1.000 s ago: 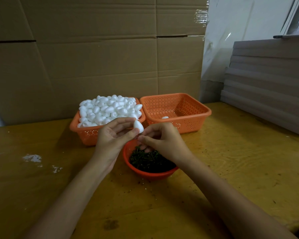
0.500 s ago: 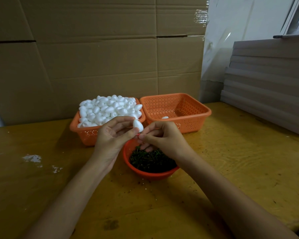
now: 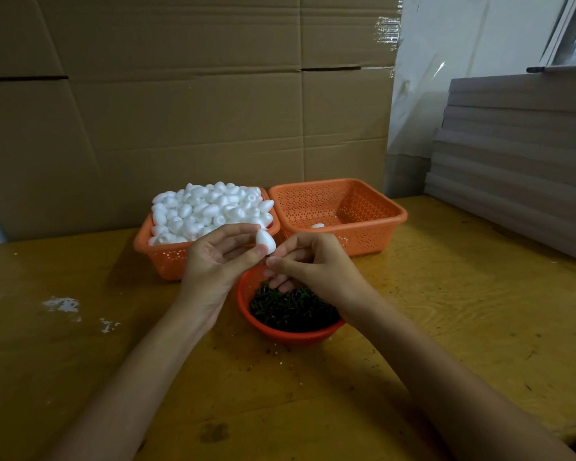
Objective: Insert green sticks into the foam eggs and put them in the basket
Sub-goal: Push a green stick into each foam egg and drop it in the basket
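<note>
A smooth, matte white foam egg (image 3: 265, 240) sits narrow end up between the thumb and forefinger of the left hand (image 3: 213, 261), whose other fingers curve loosely behind it, above the far rim of a round, glossy red bowl (image 3: 280, 336). The right hand (image 3: 313, 264) has its fingers curled, with thumb and forefinger pressed tip to tip just under the egg's blunt end; what lies between them is too small to tell. The bowl holds a tangled heap of thin, dark green sticks (image 3: 293, 307). Behind it two square orange baskets of perforated plastic stand side by side: the left basket (image 3: 167, 261) is heaped with white foam eggs (image 3: 210, 207), while the right basket (image 3: 373, 227) holds one lone egg (image 3: 318, 225). All rest on a scuffed, yellowish wooden table (image 3: 463, 311) backed by creased cardboard (image 3: 180, 111).
</note>
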{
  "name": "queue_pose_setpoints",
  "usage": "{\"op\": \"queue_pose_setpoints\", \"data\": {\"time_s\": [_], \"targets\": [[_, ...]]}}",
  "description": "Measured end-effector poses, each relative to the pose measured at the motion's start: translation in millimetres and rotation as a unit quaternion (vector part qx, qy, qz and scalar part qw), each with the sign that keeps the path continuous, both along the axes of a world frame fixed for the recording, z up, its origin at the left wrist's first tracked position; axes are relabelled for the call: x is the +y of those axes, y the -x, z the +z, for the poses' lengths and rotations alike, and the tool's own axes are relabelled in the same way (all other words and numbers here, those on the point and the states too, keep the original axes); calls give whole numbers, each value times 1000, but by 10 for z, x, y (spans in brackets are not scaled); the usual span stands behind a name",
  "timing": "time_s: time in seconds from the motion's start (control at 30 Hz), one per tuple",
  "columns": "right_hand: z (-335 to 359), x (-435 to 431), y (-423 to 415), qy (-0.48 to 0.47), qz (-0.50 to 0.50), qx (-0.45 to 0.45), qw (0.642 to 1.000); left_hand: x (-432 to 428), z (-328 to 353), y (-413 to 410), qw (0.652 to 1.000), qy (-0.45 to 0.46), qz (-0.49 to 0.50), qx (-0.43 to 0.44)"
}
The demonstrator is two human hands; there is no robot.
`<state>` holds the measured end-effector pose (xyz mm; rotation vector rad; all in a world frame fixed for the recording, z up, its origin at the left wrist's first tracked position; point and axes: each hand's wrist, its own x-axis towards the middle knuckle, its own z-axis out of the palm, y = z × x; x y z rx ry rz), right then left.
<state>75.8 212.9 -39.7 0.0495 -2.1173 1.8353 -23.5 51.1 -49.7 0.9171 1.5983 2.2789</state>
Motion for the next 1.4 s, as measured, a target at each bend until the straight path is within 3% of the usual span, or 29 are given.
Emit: {"op": "queue_pose_setpoints", "data": {"time_s": [0.63,1.4], "targets": [[56,27,-51,72,29,-69,995,30,-10,-49,1000,-20,-15,6],[-33,21,2,89,14,-38,995,55,-38,-56,999,-29,3,-34]]}}
